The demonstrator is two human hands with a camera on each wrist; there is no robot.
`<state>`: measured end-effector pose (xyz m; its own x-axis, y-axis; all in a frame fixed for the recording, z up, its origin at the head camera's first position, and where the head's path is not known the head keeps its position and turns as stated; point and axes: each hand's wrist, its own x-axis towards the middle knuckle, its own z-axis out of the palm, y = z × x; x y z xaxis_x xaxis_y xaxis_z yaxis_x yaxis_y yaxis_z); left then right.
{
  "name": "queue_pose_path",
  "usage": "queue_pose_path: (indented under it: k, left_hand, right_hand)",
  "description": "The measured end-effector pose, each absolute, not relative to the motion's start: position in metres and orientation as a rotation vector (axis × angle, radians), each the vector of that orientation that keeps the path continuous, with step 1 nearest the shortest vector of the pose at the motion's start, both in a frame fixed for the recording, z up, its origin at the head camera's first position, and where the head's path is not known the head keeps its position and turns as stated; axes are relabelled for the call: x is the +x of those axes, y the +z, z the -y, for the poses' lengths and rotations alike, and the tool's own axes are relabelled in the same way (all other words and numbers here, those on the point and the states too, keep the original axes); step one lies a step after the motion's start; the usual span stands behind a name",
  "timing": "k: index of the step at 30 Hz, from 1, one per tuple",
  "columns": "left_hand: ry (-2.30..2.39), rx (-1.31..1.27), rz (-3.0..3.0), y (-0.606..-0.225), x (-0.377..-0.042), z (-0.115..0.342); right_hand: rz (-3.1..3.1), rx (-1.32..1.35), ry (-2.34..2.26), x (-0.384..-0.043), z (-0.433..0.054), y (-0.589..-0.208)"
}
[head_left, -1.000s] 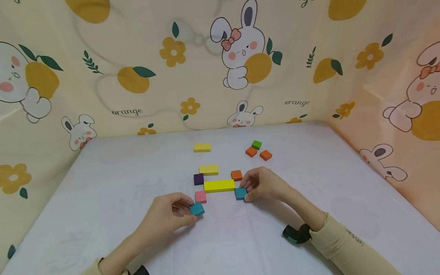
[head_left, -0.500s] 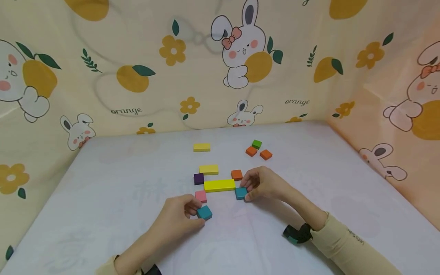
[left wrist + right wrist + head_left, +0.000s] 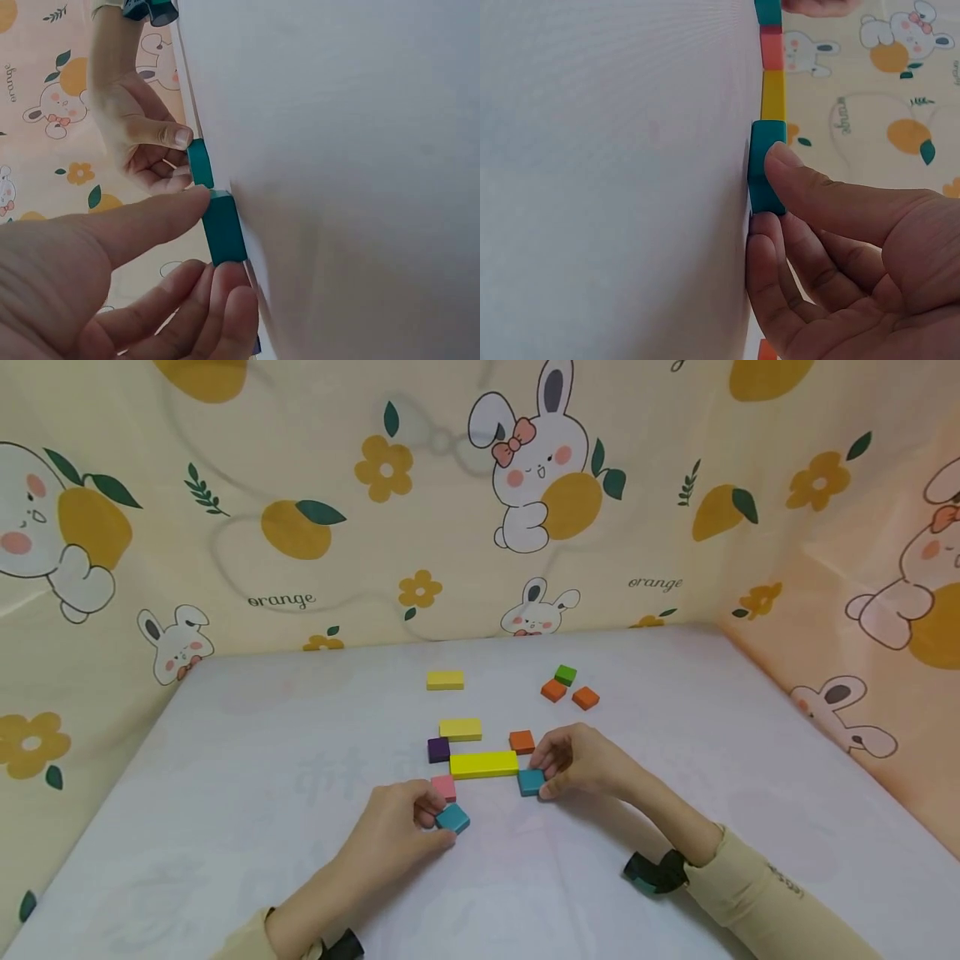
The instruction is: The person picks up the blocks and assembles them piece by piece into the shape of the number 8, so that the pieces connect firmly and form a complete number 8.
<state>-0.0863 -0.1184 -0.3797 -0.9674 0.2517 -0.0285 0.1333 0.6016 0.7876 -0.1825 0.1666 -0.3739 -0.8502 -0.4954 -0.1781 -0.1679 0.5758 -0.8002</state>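
Observation:
My left hand [image 3: 393, 827] pinches a teal block [image 3: 453, 819] between thumb and fingers, just in front of a pink block [image 3: 444, 787]. In the left wrist view that teal block [image 3: 224, 229] is turned at an angle, thumb on one edge and fingertips on the opposite one. My right hand [image 3: 581, 766] holds a second teal block [image 3: 531, 782] by its right side, at the right end of a long yellow block [image 3: 483, 765]. The right wrist view shows the thumb on this teal block [image 3: 767, 161] and the fingers curled beside it, low at the table.
A purple block [image 3: 438, 750] and an orange block [image 3: 522, 742] flank the long yellow one. Behind lie a shorter yellow block [image 3: 461, 729] and another yellow block [image 3: 446, 680]. A green block [image 3: 566, 675] and two orange blocks [image 3: 585, 697] lie at the back right of the white table [image 3: 262, 760].
My left hand has moved right with its teal block, which has turned in the fingers. My right hand stays at its teal block; the whole head view has shifted slightly.

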Motion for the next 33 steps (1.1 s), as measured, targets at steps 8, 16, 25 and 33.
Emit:
queue_pose_path:
  k: [8, 16, 25, 33]
  left_hand:
    - [1.317, 0.346, -2.727, -0.3787, -0.0868, 0.1147]
    - [1.325, 0.376, -2.730, -0.3788, -0.0887, 0.1141]
    - [1.326, 0.356, -2.710, -0.3771, -0.0875, 0.1138]
    - [1.301, 0.311, -2.703, -0.3786, -0.0886, 0.1130]
  right_hand:
    - [-2.423, -0.535, -1.186, -0.1814, -0.1665, -0.3732]
    - [-2.429, -0.534, -1.185, -0.1813, -0.1676, -0.3743]
    - [-2.432, -0.540, -1.177, -0.1827, -0.1687, -0.3777]
    - [-2.447, -0.547, -1.155, -0.1829, -0.1683, -0.3756]
